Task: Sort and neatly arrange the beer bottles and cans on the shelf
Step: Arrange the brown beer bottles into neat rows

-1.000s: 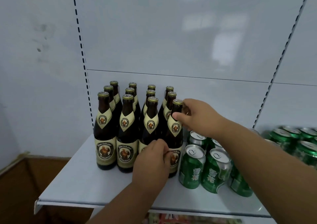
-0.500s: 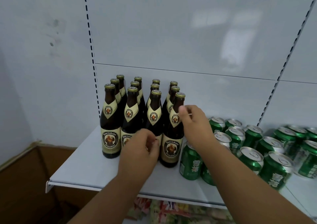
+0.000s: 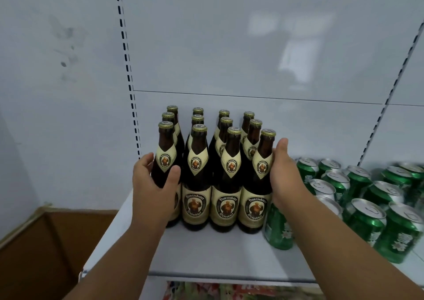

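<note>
White metal shelf (image 3: 213,251) with slotted uprights and a pale glossy back panel (image 3: 229,47) behind it, a brown cardboard box (image 3: 46,242) lower down to the left of the shelf. Standing upright on the shelf, toward its left end: a block of twelve dark brown glass beer bottles (image 3: 226,173) with gold caps and cream labels, four columns wide and three rows deep, packed close. On the shelf just right of the bottle block: a cluster of green aluminium beer cans (image 3: 364,208) with silver tops, upright, less evenly spaced, the nearest front green can (image 3: 278,228) standing close against the front-right bottle's base. Left hand (image 3: 152,185) at the left side of the bottle block, fingers and thumb curled round the shoulder of the front-left brown bottle (image 3: 165,152), thumb across its front, so gripping that bottle. Right hand (image 3: 283,175) at the right side of the bottle block, fingers straight and together, palm pressed flat against the front-right brown bottle (image 3: 263,173), not wrapped round it, so open. Both forearms reaching in from the lower edge, over the shelf's front lip. Below the shelf's front edge, a strip of colourful packaging (image 3: 229,291), too blurred to identify.
</note>
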`<act>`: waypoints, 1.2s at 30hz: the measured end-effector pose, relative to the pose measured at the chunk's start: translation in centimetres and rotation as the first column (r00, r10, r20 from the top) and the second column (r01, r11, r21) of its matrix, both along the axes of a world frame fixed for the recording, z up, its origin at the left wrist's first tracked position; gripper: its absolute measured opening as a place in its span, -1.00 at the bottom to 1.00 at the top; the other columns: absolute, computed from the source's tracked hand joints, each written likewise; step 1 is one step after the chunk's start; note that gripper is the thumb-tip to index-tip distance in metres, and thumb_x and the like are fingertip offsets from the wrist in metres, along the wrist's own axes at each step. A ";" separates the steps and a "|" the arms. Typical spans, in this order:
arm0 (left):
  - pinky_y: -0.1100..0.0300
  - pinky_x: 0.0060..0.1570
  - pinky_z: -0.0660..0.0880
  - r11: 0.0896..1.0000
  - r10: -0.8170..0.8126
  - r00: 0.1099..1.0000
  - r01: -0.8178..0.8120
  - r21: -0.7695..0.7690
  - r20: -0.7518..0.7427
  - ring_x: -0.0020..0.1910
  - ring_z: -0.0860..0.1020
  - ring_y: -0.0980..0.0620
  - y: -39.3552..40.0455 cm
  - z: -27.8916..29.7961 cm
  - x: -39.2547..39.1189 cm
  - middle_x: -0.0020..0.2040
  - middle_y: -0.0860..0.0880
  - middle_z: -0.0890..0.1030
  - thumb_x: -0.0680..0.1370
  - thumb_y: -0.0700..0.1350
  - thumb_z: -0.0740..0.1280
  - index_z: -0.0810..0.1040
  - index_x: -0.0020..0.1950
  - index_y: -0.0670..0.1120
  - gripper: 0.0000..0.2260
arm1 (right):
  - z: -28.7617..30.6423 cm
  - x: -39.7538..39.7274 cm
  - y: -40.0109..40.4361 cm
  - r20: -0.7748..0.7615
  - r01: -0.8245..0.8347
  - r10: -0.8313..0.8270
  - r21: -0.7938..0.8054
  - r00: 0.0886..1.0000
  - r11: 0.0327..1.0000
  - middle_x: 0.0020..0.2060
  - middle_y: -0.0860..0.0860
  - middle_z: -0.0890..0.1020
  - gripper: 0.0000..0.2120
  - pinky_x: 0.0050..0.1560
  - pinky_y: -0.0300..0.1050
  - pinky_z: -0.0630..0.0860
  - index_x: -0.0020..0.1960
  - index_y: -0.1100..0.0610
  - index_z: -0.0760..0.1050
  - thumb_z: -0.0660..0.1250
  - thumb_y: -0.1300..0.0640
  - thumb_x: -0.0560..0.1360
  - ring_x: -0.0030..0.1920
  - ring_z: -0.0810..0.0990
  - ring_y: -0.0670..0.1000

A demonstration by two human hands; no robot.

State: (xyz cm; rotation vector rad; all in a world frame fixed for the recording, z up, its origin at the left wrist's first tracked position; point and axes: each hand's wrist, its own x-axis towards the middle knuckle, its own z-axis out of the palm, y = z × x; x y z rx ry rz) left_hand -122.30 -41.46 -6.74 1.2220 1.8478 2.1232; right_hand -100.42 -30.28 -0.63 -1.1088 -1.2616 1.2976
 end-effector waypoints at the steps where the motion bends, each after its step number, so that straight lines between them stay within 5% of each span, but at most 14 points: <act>1: 0.15 0.18 0.51 0.999 -0.036 0.999 0.036 0.001 -0.004 0.22 0.51 0.16 0.1 -0.2 -0.5 0.26 0.09 0.49 0.53 0.13 0.36 0.32 0.37 0.12 -0.54 | 0.0 0.0 0.2 -0.002 0.001 -0.001 -0.019 1.000 1.000 -0.09 -0.01 0.73 -0.35 0.20 0.13 0.51 -0.06 -0.10 0.68 -0.09 -0.44 0.51 0.04 0.67 0.06; 4: 0.37 0.13 0.40 0.992 -0.127 0.991 0.127 0.006 0.048 0.30 0.44 0.23 0.4 -0.5 -1.9 0.37 0.11 0.45 0.44 0.32 0.27 0.28 0.46 0.11 -0.36 | 0.2 -0.3 0.6 0.024 0.037 -0.036 -0.067 0.999 0.997 -0.20 -0.02 0.73 -0.36 0.06 0.05 0.56 -0.06 -0.03 0.63 -0.03 -0.46 0.50 -0.02 0.68 0.07; 8: 0.20 0.30 0.34 0.962 -0.271 0.958 0.273 -0.013 0.090 0.42 0.33 0.21 1.0 -0.5 -3.6 0.49 0.11 0.35 0.29 0.51 0.29 0.20 0.52 0.17 -0.12 | 0.0 -0.7 0.7 0.062 0.111 -0.107 -0.060 0.992 0.992 -0.19 0.00 0.72 -0.33 -0.09 -0.04 0.55 0.04 -0.03 0.63 -0.06 -0.47 0.49 -0.06 0.66 0.07; 12: -0.07 0.34 0.43 0.930 -0.363 0.929 0.366 -0.033 0.068 0.33 0.47 0.15 1.6 -0.6 -3.9 0.36 0.15 0.50 0.37 0.39 0.31 0.29 0.49 0.20 -0.28 | -0.1 -1.2 0.6 0.063 0.161 -0.156 -0.079 0.986 0.984 0.10 0.12 0.65 -0.20 0.24 0.20 0.49 0.27 0.03 0.54 -0.09 -0.51 0.45 0.10 0.62 0.16; 20: -0.03 0.26 0.49 0.933 -0.355 0.933 0.357 -0.035 0.058 0.25 0.52 0.21 1.7 -0.9 -4.7 0.27 0.23 0.55 0.31 0.53 0.27 0.35 0.41 0.31 -0.29 | 0.2 -1.8 0.3 0.079 0.178 -0.171 -0.089 0.982 0.980 -0.03 0.08 0.71 -0.25 0.17 0.20 0.54 0.10 0.00 0.61 -0.05 -0.53 0.43 0.00 0.67 0.14; 24: -0.04 0.26 0.50 0.933 -0.355 0.933 0.358 -0.031 0.062 0.24 0.53 0.22 1.8 -1.0 -4.7 0.25 0.23 0.56 0.34 0.49 0.27 0.35 0.40 0.32 -0.34 | 0.2 -2.0 0.3 0.064 0.182 -0.176 -0.097 0.982 0.979 0.03 0.10 0.69 -0.24 0.20 0.21 0.52 0.17 -0.01 0.59 -0.05 -0.54 0.42 0.05 0.65 0.16; 36: -0.08 0.26 0.50 0.929 -0.367 0.928 0.369 -0.021 0.069 0.26 0.53 0.17 1.7 -0.9 -4.5 0.27 0.21 0.57 0.36 0.49 0.27 0.36 0.42 0.31 -0.34 | -0.3 -1.2 1.7 -0.099 -0.024 0.011 -0.133 0.995 0.991 -0.07 0.05 0.74 -0.34 -0.27 -0.09 0.60 0.14 0.01 0.61 0.01 -0.44 0.51 -0.14 0.73 0.02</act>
